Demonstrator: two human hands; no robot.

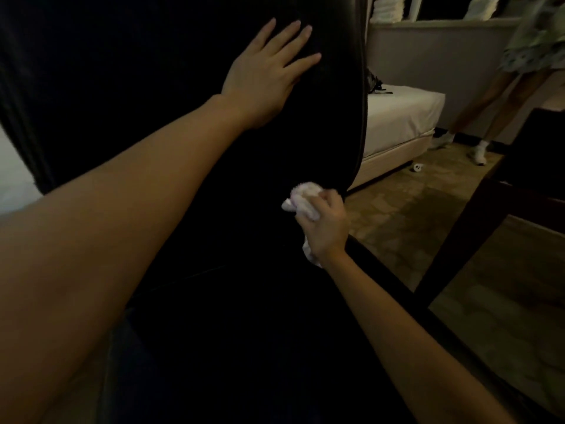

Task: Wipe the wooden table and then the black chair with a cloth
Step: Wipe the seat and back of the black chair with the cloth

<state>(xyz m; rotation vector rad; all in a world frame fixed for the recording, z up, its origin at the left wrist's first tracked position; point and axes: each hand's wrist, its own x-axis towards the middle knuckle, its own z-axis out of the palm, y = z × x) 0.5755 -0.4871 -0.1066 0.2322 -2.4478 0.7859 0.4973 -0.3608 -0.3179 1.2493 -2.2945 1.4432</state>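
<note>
Black chair (183, 87) fills most of the head view; its backrest stands upright and its seat runs down toward the bottom edge of the frame. Left hand (263, 78) lies flat on the upper part of the backrest, near the backrest's right edge, fingers straight and spread, gripping nothing. Right hand (324, 224) grips a bunched white cloth (301, 198), fingers curled round it; a tail of cloth hangs out below the wrist. Cloth is pressed against the lower right corner of the backrest, just where backrest meets seat. Dark wooden table (504, 191) is seen only in part at the right edge of the frame, one leg slanting down to the floor; it is apart from both hands. Behind the chair, to the right: a bed (400, 117) with a white mattress. At the upper right, a second person's legs (477, 108) in white socks stand on the patterned floor (397, 215).
</note>
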